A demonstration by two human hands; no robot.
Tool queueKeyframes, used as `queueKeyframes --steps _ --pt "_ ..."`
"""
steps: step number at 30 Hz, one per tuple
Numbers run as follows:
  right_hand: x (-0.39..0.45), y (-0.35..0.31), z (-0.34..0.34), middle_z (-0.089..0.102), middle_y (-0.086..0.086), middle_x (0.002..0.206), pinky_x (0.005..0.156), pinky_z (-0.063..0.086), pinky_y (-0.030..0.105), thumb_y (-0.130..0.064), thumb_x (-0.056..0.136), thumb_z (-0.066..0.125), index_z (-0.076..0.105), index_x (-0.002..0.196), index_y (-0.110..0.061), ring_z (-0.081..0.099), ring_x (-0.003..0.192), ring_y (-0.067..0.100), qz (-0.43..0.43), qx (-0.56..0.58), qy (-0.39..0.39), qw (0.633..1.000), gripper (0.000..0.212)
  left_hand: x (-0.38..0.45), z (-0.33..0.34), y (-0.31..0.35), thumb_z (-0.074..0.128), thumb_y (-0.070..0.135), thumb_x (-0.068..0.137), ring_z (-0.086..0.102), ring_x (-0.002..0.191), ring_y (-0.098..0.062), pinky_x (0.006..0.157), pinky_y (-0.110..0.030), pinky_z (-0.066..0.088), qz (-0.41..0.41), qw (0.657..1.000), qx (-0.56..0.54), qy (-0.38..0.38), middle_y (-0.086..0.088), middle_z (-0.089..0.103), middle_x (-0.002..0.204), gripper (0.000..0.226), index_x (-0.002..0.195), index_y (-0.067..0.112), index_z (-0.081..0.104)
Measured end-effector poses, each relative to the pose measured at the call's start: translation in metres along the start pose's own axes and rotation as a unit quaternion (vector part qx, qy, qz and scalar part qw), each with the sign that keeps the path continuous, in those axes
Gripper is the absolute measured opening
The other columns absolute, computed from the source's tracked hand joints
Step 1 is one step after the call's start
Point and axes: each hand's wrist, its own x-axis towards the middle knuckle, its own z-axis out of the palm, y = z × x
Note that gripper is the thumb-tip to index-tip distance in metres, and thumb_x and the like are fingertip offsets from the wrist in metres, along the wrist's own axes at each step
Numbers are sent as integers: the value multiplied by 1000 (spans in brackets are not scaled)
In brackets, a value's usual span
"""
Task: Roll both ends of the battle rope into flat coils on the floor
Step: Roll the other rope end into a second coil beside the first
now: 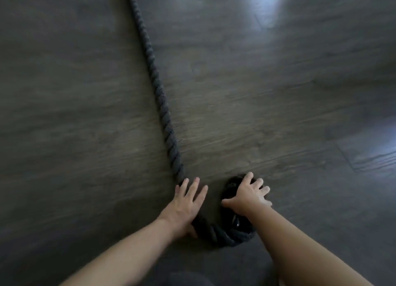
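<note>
Black and thick, the rope (157, 88) lies on the wooden floor (267, 97). It runs in a long line from the far top edge down toward the person, leaning a little to the right. Near the hands it bends into a small curl (227, 236). The left hand (185, 204) lies flat on the rope with straight fingers close together. The right hand (246, 194) presses down on the curl, fingers spread wide. Both arms reach forward.
</note>
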Motion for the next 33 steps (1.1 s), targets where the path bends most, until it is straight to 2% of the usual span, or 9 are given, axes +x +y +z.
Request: queueKeyframes --steps 2,4,7,11,15,18,24,30,33 --pt "4 -7 -3 0 20 159 108 31 64 -63 65 79 -13 154 -16 7 144 45 -26 -30 1 999 136 -1 8 -24 60 7 80 61 121 -40 95 -42 54 58 984 122 115 -32 48 141 56 136 0 59" --pt "6 -15 -3 -1 20 159 108 30 64 -63 65 79 -12 154 -15 5 144 46 -54 -59 0 997 136 3 8 -40 36 -3 78 70 104 -29 85 -32 59 105 967 188 134 -25 65 125 57 124 3 70" --pt "7 -33 -4 -4 21 160 110 27 64 -63 67 78 -15 155 -14 1 145 48 -105 -121 -5 987 137 11 -16 -46 39 9 84 66 91 -25 65 -31 58 149 956 205 145 -13 66 120 54 131 9 66" --pt "8 -56 -8 -2 21 160 108 31 62 -59 65 81 -19 155 -16 5 145 47 -190 -197 2 962 141 38 -30 -63 81 52 69 43 126 -25 101 -38 43 213 941 250 84 -4 42 145 107 154 11 31" --pt "11 -66 -10 3 20 158 106 31 64 -55 60 84 -29 151 -16 6 144 47 -248 -237 7 939 151 56 -43 -62 80 60 68 8 152 -28 122 -48 9 246 930 272 -10 -6 20 161 120 158 12 17" --pt "13 -64 -12 6 17 158 108 31 62 -54 58 85 -33 149 -15 8 144 46 -272 -240 15 932 154 58 -39 -63 76 63 71 1 154 -27 123 -50 5 229 928 295 -9 -7 12 166 123 160 11 9" --pt "20 -70 -17 -3 14 162 114 11 69 -51 62 85 -31 150 -14 -4 147 45 -329 -275 23 903 151 52 -16 -69 67 89 51 58 126 -20 109 -42 39 254 923 277 81 0 69 126 104 124 15 71" --pt "20 -69 -16 -26 11 162 116 -8 62 -39 79 76 -30 150 -9 -28 146 36 -343 -179 26 922 131 48 -1 -60 68 84 61 60 123 -25 98 -42 51 191 953 205 117 -9 67 130 97 125 10 70" --pt "12 -55 -11 -33 13 158 114 -5 64 -61 74 74 -30 151 -15 -27 145 41 -187 -11 82 979 137 48 -1 -55 64 83 68 57 122 -27 95 -41 49 158 962 193 112 -12 66 129 95 124 6 69"
